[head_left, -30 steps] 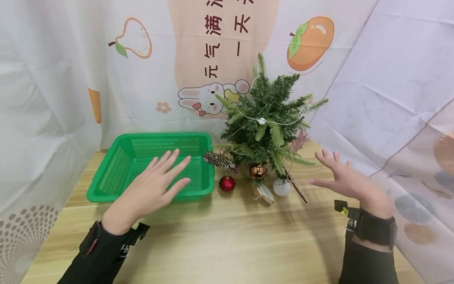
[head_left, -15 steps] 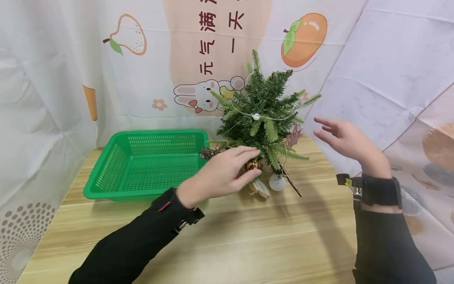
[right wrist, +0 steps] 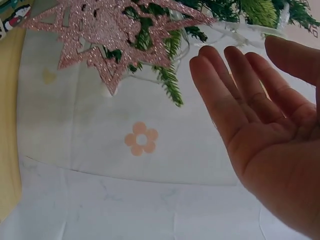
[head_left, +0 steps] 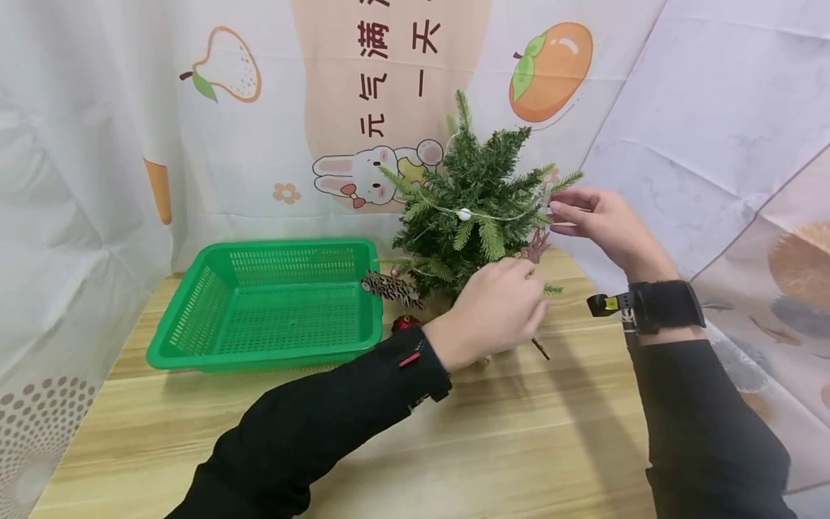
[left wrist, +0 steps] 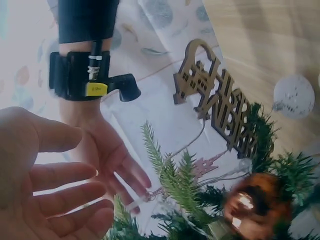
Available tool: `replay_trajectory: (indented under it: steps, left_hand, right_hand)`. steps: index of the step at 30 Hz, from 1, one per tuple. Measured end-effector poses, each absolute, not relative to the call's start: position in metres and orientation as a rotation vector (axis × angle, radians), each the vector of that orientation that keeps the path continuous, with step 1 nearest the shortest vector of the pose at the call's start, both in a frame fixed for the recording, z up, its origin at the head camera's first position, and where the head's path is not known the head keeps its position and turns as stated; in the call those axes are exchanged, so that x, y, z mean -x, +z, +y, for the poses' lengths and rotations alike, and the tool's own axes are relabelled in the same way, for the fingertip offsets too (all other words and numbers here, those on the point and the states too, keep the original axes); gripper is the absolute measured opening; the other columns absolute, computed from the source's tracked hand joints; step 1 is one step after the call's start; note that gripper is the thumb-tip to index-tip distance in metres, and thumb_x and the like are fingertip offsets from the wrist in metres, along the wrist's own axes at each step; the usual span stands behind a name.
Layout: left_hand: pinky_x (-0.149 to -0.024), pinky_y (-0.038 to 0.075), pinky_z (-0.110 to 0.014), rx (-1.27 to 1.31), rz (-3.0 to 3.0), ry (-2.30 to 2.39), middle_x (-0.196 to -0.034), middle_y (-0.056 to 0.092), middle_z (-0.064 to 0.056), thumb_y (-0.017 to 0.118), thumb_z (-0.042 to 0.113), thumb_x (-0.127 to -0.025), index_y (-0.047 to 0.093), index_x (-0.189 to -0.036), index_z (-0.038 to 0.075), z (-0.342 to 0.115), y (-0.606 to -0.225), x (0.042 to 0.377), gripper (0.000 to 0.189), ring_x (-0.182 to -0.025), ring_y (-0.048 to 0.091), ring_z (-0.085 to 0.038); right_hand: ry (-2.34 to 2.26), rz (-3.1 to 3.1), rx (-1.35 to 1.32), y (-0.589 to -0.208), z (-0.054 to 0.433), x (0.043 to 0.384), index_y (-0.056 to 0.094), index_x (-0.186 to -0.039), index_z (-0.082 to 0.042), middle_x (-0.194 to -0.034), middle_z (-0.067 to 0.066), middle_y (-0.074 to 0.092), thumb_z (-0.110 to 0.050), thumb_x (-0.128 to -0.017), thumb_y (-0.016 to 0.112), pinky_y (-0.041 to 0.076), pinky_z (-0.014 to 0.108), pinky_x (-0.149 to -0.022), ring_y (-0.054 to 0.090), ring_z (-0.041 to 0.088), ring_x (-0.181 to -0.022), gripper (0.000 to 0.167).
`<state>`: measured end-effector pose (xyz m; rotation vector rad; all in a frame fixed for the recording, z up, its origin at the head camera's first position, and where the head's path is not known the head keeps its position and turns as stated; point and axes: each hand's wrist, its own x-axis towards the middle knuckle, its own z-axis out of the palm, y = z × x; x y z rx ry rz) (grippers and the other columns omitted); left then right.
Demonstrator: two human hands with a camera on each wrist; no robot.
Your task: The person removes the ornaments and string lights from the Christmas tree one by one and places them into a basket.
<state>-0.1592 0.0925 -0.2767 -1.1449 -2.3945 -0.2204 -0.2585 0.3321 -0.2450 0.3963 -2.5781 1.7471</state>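
A small artificial Christmas tree (head_left: 476, 180) stands on the table, strung with a light string (head_left: 464, 214). My left hand (head_left: 502, 306) is in front of its lower branches, fingers loosely bent and holding nothing in the left wrist view. Near it there are a wooden lettered sign (left wrist: 225, 107) and a shiny copper bauble (left wrist: 257, 207). At the tree's right side my right hand (head_left: 606, 223) has its fingertips beside the branches and the clear light wire (right wrist: 240, 32), thumb apart from the fingers. A pink glitter star (right wrist: 115, 32) hangs close by.
Left of the tree sits a green plastic basket (head_left: 266, 357). Between them are a dark lettered sign (head_left: 392, 288) and a red bauble (head_left: 405, 323), partly behind the left sleeve. A white ball (left wrist: 294, 96) hangs low. Printed curtains (head_left: 259, 187) close off the back and sides.
My left hand has moved right from over the basket to the tree's front. My right hand has risen and moved left to the tree's right side. The view has shifted slightly.
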Motion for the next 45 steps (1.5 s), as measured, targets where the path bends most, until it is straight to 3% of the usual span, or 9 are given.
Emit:
replay_trajectory:
  steps: [5,10,14,19,29,34,39,45]
  left_hand:
    - [-0.074,0.054,-0.025,1.084,-2.518,-0.056,-0.11,0.064,-0.002,0.053,0.03,-0.103,0.074,-0.101,0.019,0.117,-0.266,0.166,0.024,-0.098,0.057,-0.017]
    - [-0.072,0.054,-0.025,1.066,-2.638,0.015,-0.114,0.061,-0.005,0.056,0.028,-0.101,0.073,-0.107,0.02,0.134,-0.266,0.174,0.02,-0.1,0.054,-0.018]
    - [-0.073,0.055,-0.024,1.03,-2.653,0.041,-0.127,0.059,-0.012,0.055,0.031,-0.102,0.07,-0.122,0.012,0.14,-0.274,0.18,0.032,-0.109,0.055,-0.022]
    - [-0.076,0.057,-0.026,0.911,-2.726,-0.044,-0.141,0.052,-0.014,0.05,0.031,-0.103,0.043,-0.148,-0.003,0.137,-0.284,0.191,0.057,-0.124,0.051,-0.024]
    - [-0.089,0.055,-0.033,0.829,-2.828,-0.353,-0.138,0.057,-0.012,0.047,0.027,-0.104,0.029,-0.156,-0.002,0.135,-0.292,0.213,0.061,-0.126,0.054,-0.024]
    - [-0.084,0.056,-0.036,0.78,-2.874,-0.464,-0.131,0.061,-0.007,0.045,0.025,-0.105,0.033,-0.155,0.004,0.144,-0.291,0.216,0.055,-0.121,0.057,-0.022]
    - [-0.075,0.056,-0.035,0.757,-2.882,-0.496,-0.119,0.064,-0.004,0.05,0.025,-0.105,0.047,-0.142,0.008,0.15,-0.291,0.215,0.041,-0.108,0.061,-0.02]
    - [-0.066,0.052,-0.033,0.714,-2.914,-0.509,-0.111,0.063,-0.002,0.053,0.024,-0.105,0.05,-0.134,0.013,0.155,-0.29,0.214,0.032,-0.098,0.063,-0.019]
  right_hand:
    - [1.734,-2.579,-0.386,-0.243,0.331,0.261,0.054,-0.131,0.01,-0.114,-0.004,0.065,-0.015,-0.102,0.063,0.056,0.03,-0.087,0.067,0.007,-0.099,0.039]
    - [1.765,-2.532,-0.395,-0.243,0.333,0.259,0.066,-0.115,-0.001,-0.11,0.0,0.066,-0.011,-0.101,0.065,0.058,0.032,-0.084,0.069,0.011,-0.096,0.017]
    - [1.836,-2.494,-0.411,-0.245,0.332,0.259,0.069,-0.112,-0.004,-0.107,0.0,0.07,-0.009,-0.1,0.066,0.058,0.031,-0.084,0.07,0.013,-0.093,0.014]
    - [1.947,-2.419,-0.41,-0.248,0.327,0.261,0.071,-0.108,-0.003,-0.103,0.002,0.071,-0.006,-0.099,0.065,0.058,0.029,-0.081,0.072,0.014,-0.089,0.011]
    - [2.012,-2.413,-0.406,-0.244,0.318,0.271,0.069,-0.109,-0.001,-0.098,0.004,0.071,-0.007,-0.1,0.065,0.059,0.03,-0.08,0.072,0.019,-0.081,0.011]
    - [2.074,-2.371,-0.375,-0.24,0.325,0.266,0.071,-0.104,-0.005,-0.095,0.007,0.073,-0.008,-0.099,0.066,0.059,0.03,-0.078,0.071,0.018,-0.078,0.008]
    - [2.125,-2.337,-0.341,-0.24,0.329,0.26,0.071,-0.1,-0.005,-0.091,0.007,0.073,-0.008,-0.099,0.067,0.06,0.03,-0.075,0.07,0.018,-0.073,0.005]
    - [2.134,-2.336,-0.343,-0.238,0.331,0.255,0.07,-0.101,-0.004,-0.09,0.007,0.072,-0.008,-0.099,0.067,0.06,0.033,-0.076,0.071,0.019,-0.073,0.005]
